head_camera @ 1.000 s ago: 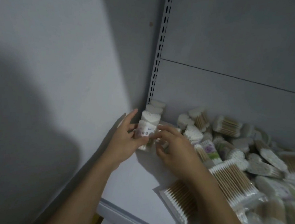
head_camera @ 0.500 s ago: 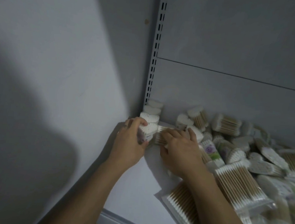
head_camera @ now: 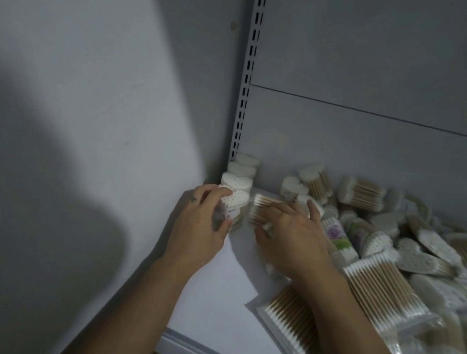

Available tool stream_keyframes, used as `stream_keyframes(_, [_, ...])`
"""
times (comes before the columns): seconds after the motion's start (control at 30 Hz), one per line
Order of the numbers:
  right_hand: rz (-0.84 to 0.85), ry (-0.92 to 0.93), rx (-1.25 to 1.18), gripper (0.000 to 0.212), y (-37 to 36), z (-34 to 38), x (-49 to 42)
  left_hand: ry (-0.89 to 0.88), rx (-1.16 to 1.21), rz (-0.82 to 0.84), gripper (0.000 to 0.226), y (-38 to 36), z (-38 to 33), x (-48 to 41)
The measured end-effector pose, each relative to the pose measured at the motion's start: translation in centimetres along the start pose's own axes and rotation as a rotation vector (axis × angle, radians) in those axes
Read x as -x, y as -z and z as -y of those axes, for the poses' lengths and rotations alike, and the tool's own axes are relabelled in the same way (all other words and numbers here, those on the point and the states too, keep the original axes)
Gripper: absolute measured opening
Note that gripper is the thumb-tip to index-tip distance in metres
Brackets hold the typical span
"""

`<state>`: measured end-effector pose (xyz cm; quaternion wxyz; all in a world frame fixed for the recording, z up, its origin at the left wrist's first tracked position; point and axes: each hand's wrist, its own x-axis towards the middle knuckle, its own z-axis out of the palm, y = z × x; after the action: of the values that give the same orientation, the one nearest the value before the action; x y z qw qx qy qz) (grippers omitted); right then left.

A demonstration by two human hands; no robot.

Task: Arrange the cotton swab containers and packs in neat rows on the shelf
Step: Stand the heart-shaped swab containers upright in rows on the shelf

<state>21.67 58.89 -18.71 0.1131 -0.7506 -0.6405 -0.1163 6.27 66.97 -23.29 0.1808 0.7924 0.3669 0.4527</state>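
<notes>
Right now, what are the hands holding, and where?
The left hand grips the upright swab container round its side; the right hand grips a lying container across its middle.

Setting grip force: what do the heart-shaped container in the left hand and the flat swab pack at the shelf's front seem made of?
Heart-shaped container: apparently clear rigid plastic; white swab tips show through. Flat pack: likely thin glossy film; tan sticks visible inside.
</notes>
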Motion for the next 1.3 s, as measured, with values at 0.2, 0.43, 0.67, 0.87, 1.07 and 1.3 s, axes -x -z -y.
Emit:
stream_keyframes(0.2, [-0.156, -0.024, -0.086, 0.027, 0.5, -0.3, 0.4, 0.013, -0.083, 0.062, 0.064, 0.3, -0.5, 0.3])
stream_keyframes(0.43, [-0.018, 0.005, -0.396, 0.035, 4.1, -2.1, 1.2, -0.249, -0.282, -0.118, 0.042, 0.6, -2.9, 1.1])
stream_keyframes(0.67, [0.089, 0.014, -0.434, 0.037, 5.2, -3.9, 1.7, -0.236, 0.055, 0.179, 0.041, -1.5, -5.7, 3.6])
stream_keyframes(0.87, [0.194, 0.036, -0.37, 0.039, 5.2, -3.8, 2.1, -0.002, 0.031, 0.341, 0.07, -1.6, -4.9, 3.8])
stream_keyframes(1.07, [0.225, 0.066, -0.463, 0.043, 5.1, -3.7, 2.2, 0.088, 0.104, 0.322, 0.066, -1.7, -4.7, 3.6])
stream_keyframes(1.3, [0.08, 0.003, -0.599, 0.025, 5.2, -3.6, 2.0, 0.148, 0.331, -0.008, 0.058, -0.8, -4.7, 3.9])
